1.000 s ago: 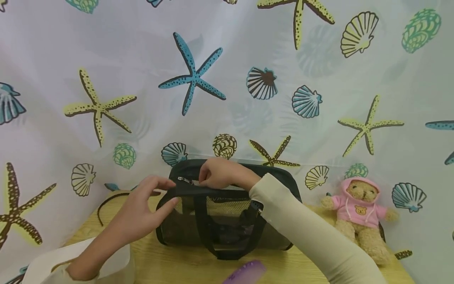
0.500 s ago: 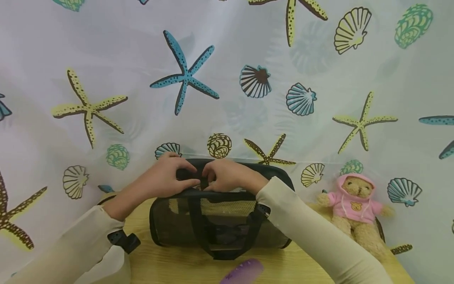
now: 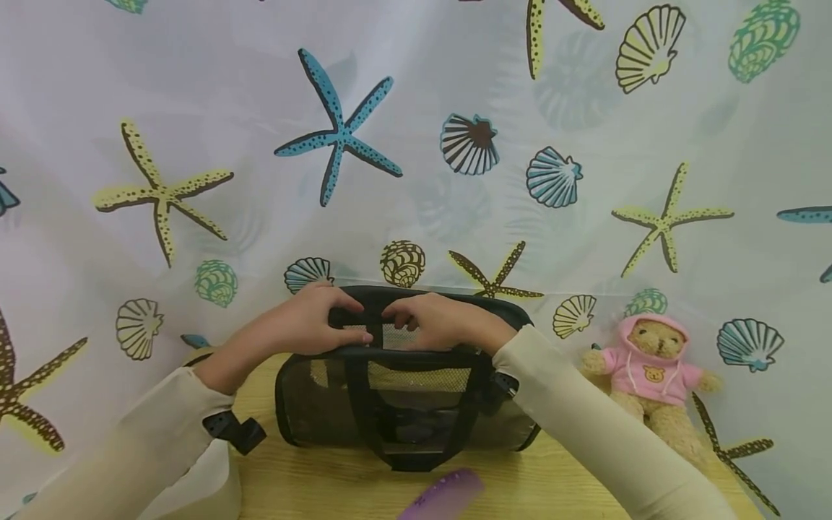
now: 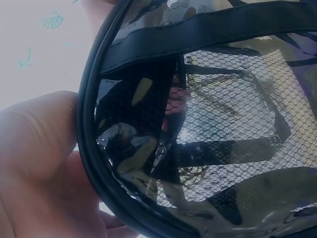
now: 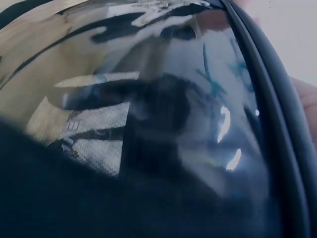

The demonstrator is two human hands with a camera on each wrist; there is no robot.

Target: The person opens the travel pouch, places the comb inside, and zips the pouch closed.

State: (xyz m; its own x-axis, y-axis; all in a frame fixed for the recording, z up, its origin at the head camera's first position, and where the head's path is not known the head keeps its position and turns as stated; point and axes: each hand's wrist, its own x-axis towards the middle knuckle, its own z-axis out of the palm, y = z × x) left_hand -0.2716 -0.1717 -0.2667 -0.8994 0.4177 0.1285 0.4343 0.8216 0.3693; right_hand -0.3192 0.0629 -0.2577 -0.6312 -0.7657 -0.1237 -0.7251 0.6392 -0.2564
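Observation:
A black-trimmed clear and mesh bag stands upright on the table, its carry strap hanging in front. The left hand lies over its top left, thumb and forefinger apart above the dark top band. Over the top right is the right hand, its fingers bent and spaced from the thumb, mesh showing between them. Whether either hand touches the far rim is hidden. In the left wrist view the left hand is beside the rounded end of the bag; in the right wrist view the bag fills most of the picture.
A purple object lies in front of the bag. At the right sits a teddy bear in a pink hoodie. A white box-like container is at the lower left, under the left sleeve. A shell-patterned curtain hangs behind the table.
The left hand has come in from the left of the bag onto its top. The right hand has shifted a little to the right, and more mesh shows between the hands.

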